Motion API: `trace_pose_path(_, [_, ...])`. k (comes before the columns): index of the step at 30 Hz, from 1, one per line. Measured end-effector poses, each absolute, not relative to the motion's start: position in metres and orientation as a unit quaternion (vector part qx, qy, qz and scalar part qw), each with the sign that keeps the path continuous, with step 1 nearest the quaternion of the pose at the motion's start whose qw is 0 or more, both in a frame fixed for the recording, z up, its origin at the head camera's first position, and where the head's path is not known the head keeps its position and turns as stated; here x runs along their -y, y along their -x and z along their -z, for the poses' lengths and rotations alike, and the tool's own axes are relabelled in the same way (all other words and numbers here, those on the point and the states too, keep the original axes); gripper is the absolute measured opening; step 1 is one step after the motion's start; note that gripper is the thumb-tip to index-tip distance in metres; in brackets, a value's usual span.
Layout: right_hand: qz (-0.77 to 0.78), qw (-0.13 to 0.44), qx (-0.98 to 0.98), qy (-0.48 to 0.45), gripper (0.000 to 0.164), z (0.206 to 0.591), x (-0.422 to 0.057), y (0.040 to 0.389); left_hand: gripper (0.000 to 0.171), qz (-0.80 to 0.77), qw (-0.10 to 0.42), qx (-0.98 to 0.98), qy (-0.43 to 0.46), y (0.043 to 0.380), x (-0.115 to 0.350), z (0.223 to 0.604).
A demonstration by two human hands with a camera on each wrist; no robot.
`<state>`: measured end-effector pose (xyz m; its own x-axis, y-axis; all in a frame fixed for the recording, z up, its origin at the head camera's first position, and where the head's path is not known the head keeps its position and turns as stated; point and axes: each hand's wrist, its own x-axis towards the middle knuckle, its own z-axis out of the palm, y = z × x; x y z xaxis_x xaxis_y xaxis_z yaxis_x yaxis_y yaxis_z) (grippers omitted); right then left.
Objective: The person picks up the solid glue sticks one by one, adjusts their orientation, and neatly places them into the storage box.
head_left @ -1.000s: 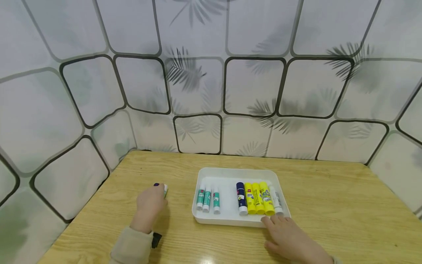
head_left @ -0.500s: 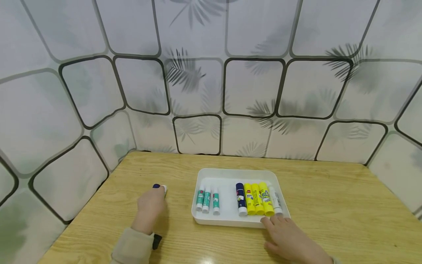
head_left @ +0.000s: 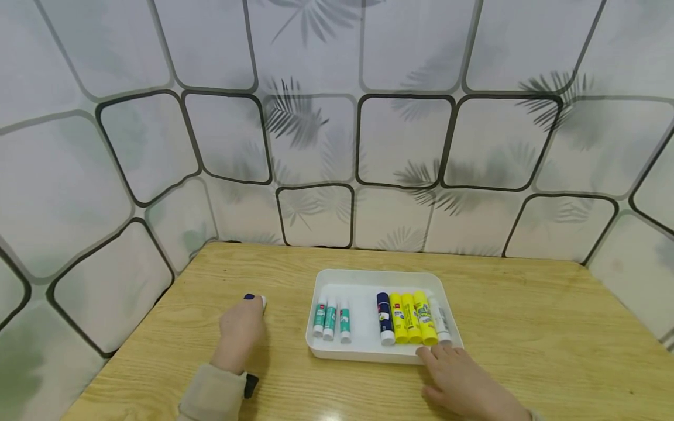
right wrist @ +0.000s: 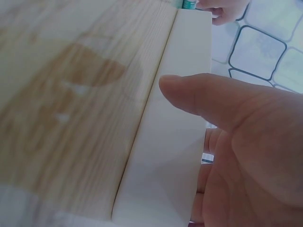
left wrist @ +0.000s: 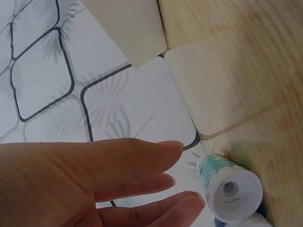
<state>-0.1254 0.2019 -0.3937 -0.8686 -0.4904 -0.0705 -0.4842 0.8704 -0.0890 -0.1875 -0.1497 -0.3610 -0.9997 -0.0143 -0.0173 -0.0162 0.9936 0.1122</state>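
Observation:
At the left of the table in the head view, my left hand (head_left: 241,330) is beside a white glue stick with a teal label (left wrist: 234,194) and a navy glue stick (head_left: 249,296). In the left wrist view its thumb and fingers stand apart with nothing between them. One fingertip is close to the teal-labelled stick; whether they touch I cannot tell. My right hand (head_left: 463,374) has its fingers over the near rim of a white tray (head_left: 363,353). Seen from the right wrist, its straight thumb lies outside the tray's wall (right wrist: 165,156).
Inside the tray lie several teal glue sticks (head_left: 330,320) at left. At right are a navy glue stick (head_left: 385,316), several yellow glue sticks (head_left: 412,318) and a white one (head_left: 441,320). Patterned curtain (head_left: 316,146) borders the wooden table (head_left: 526,316).
My left hand has shifted very slightly. Less of the white glue stick now shows past it, and a bit more of the navy one. The right hand and tray have kept their places.

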Motion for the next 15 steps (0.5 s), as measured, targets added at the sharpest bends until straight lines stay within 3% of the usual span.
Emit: trace_pose_path(15, [0.039, 0.059, -0.969, 0.237, 0.043, 0.3913, -0.2004, 0.1244, 0.017, -0.046, 0.011, -0.999, 0.02, 0.1889, 0.1519, 0.3652])
